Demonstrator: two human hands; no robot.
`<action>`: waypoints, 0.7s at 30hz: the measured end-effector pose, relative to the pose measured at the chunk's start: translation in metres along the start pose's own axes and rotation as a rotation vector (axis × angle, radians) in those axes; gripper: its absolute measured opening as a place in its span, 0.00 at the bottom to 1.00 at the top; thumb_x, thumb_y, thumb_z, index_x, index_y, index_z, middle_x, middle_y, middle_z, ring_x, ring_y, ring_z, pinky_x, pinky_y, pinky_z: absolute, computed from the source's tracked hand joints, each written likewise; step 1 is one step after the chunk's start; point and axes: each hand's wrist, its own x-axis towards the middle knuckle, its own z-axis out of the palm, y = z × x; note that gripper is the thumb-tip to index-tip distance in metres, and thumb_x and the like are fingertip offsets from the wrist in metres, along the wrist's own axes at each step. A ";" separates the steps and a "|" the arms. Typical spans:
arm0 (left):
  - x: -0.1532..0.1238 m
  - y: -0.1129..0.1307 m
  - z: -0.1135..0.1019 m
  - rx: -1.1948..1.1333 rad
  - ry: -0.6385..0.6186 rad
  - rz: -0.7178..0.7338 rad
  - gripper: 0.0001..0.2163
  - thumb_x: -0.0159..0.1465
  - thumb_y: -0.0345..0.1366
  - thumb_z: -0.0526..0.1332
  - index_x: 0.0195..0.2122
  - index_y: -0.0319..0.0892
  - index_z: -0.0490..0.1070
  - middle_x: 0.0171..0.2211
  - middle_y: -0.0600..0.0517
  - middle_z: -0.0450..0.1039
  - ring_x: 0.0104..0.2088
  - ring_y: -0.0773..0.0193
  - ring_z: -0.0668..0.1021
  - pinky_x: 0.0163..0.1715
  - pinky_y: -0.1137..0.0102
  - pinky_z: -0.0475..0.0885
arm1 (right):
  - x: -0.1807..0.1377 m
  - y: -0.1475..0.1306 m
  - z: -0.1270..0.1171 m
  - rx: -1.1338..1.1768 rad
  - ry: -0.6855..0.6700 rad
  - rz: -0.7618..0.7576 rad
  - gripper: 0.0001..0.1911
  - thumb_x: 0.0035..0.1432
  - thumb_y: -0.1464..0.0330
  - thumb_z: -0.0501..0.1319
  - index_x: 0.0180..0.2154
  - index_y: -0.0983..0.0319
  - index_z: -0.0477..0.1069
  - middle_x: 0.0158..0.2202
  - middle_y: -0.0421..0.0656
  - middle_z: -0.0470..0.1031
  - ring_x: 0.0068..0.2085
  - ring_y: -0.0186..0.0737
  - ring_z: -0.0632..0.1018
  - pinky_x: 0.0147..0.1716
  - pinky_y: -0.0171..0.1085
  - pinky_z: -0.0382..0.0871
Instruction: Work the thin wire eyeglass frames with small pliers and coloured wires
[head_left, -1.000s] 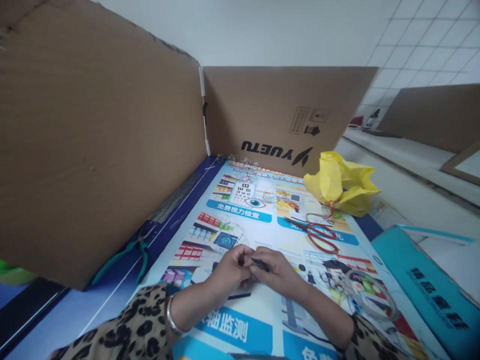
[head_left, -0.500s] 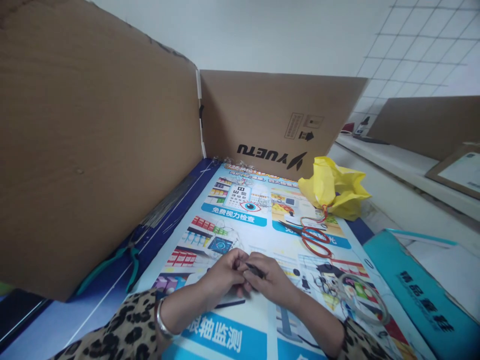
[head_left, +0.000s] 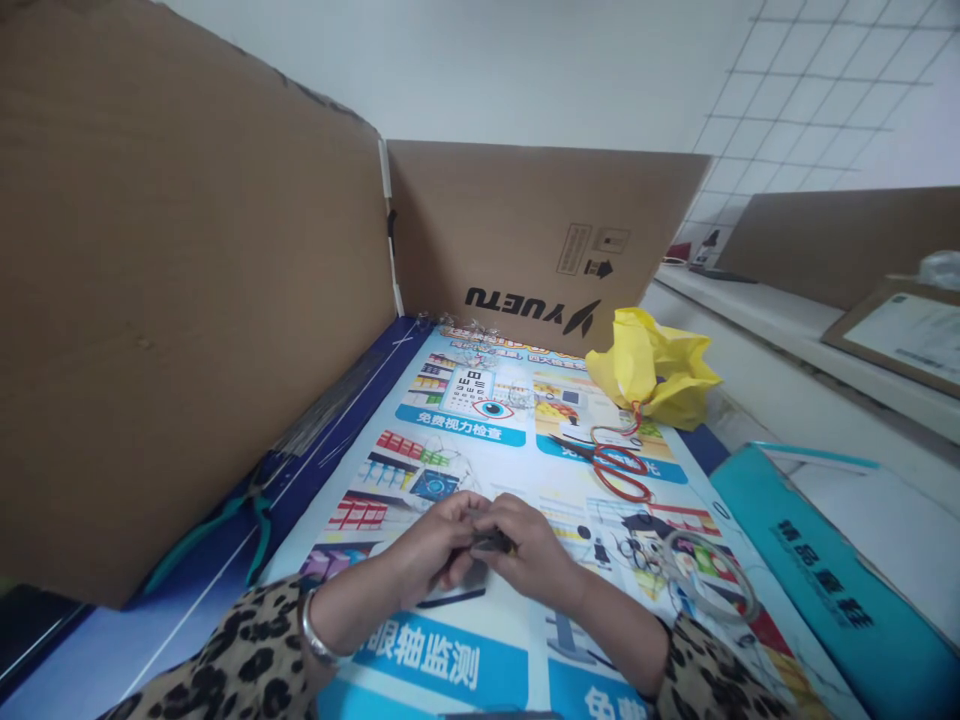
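Close together over the printed poster (head_left: 480, 480), my left hand (head_left: 442, 545) and my right hand (head_left: 529, 550) meet at the fingertips. A small dark object (head_left: 491, 541) is pinched in my right fingers, its kind too small and hidden to name. My left fingers are closed against it; whatever they grip is covered. Beyond my right hand lie scissors (head_left: 619, 468) with red handles. A loop of pale cord or wire (head_left: 712, 578) rests to the right of that hand.
Cardboard panels (head_left: 517, 240) stand at the back and left. Green-handled pliers (head_left: 256, 520) lie by thin wires (head_left: 322, 405) at left. A crumpled yellow bag (head_left: 652, 365) and a teal box (head_left: 817, 560) are on the right. Clear tangled bits (head_left: 480, 330) lie at the back.
My view has turned slightly right. My fingers have shifted around the dark object, and it is now turned differently. A dark edge has come into view at the bottom.
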 end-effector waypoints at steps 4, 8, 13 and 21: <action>0.002 -0.004 -0.001 -0.125 -0.048 0.010 0.08 0.53 0.33 0.60 0.34 0.41 0.64 0.10 0.61 0.60 0.08 0.75 0.62 0.09 0.81 0.49 | -0.002 0.000 0.002 -0.058 0.065 -0.026 0.02 0.54 0.68 0.58 0.32 0.60 0.68 0.26 0.42 0.69 0.30 0.38 0.69 0.30 0.38 0.63; 0.002 -0.006 0.002 -0.239 -0.052 -0.047 0.06 0.53 0.31 0.59 0.32 0.40 0.64 0.13 0.57 0.65 0.11 0.73 0.68 0.11 0.82 0.56 | -0.002 -0.001 0.001 -0.034 0.123 -0.053 0.03 0.55 0.70 0.56 0.34 0.60 0.68 0.25 0.41 0.68 0.29 0.38 0.68 0.28 0.38 0.62; 0.000 -0.007 0.007 -0.303 -0.021 -0.074 0.04 0.52 0.28 0.56 0.30 0.38 0.65 0.16 0.53 0.69 0.14 0.71 0.72 0.12 0.82 0.62 | -0.003 -0.002 0.001 -0.013 0.131 -0.070 0.06 0.53 0.72 0.55 0.34 0.60 0.68 0.25 0.41 0.66 0.28 0.38 0.67 0.28 0.38 0.61; -0.002 -0.005 0.011 -0.216 0.041 -0.081 0.03 0.52 0.28 0.55 0.28 0.37 0.64 0.12 0.52 0.68 0.10 0.71 0.68 0.11 0.80 0.60 | -0.002 -0.004 0.001 -0.012 0.094 0.034 0.04 0.54 0.72 0.54 0.29 0.61 0.66 0.25 0.41 0.65 0.29 0.37 0.67 0.28 0.37 0.61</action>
